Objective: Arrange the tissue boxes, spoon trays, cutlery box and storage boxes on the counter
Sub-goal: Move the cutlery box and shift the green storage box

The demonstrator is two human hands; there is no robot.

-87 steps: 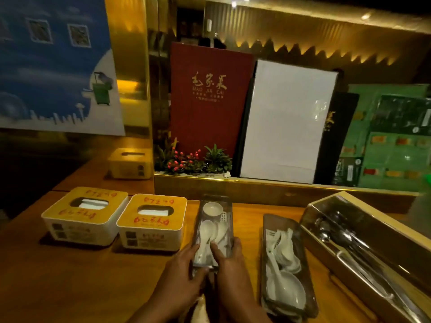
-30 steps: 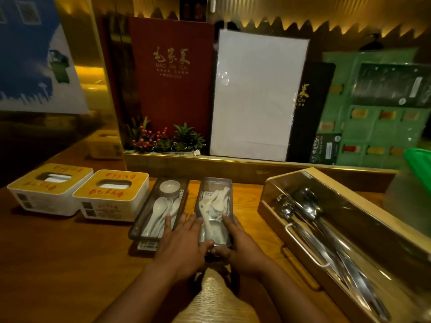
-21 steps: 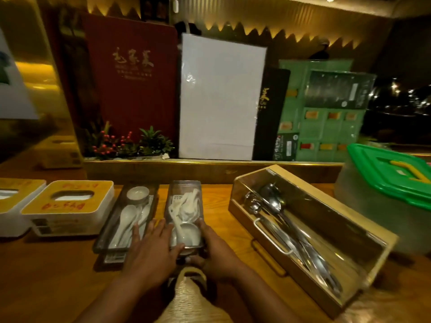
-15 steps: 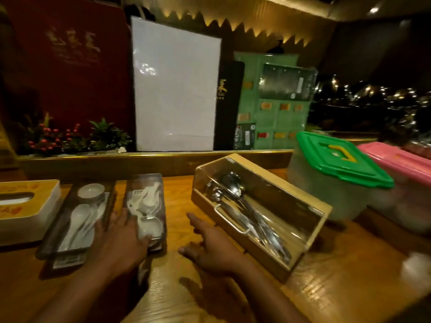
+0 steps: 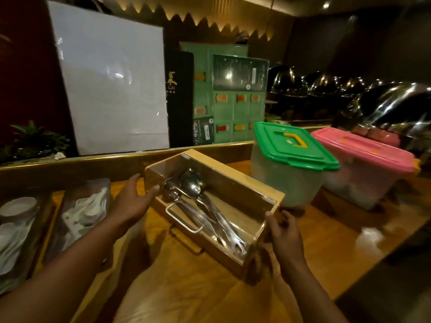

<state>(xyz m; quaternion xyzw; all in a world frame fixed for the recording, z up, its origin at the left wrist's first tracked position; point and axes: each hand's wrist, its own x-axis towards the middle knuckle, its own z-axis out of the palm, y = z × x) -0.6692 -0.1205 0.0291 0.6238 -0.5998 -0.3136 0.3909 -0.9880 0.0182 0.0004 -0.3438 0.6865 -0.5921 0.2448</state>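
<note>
The wooden cutlery box [image 5: 235, 185] with a clear lid and steel ladles inside lies at a slant mid-counter. My left hand [image 5: 133, 201] is open at its far left end, thumb tip at the corner. At the near right end, my right hand [image 5: 285, 231] clasps the box, thumb on the front edge. Two clear spoon trays of white spoons lie side by side at the left: one [image 5: 86, 213] just beside my left forearm, the other [image 5: 16, 229] at the frame's edge. A green-lidded storage box [image 5: 289, 159] and a pink-lidded storage box [image 5: 363, 164] stand behind the cutlery box at the right. No tissue box shows.
A raised gold-trimmed ledge [image 5: 93, 159] runs along the back of the wooden counter [image 5: 326, 241]. A white board [image 5: 112, 89], dark menus, a green board [image 5: 233, 101] and a small plant [image 5: 35, 141] rest on it. Shiny dome-lidded dishes [image 5: 396, 108] fill the far right.
Both hands have left the right-hand spoon tray, now beside the other tray, and moved right to the two ends of the cutlery box. The view swung right, bringing in the storage boxes.
</note>
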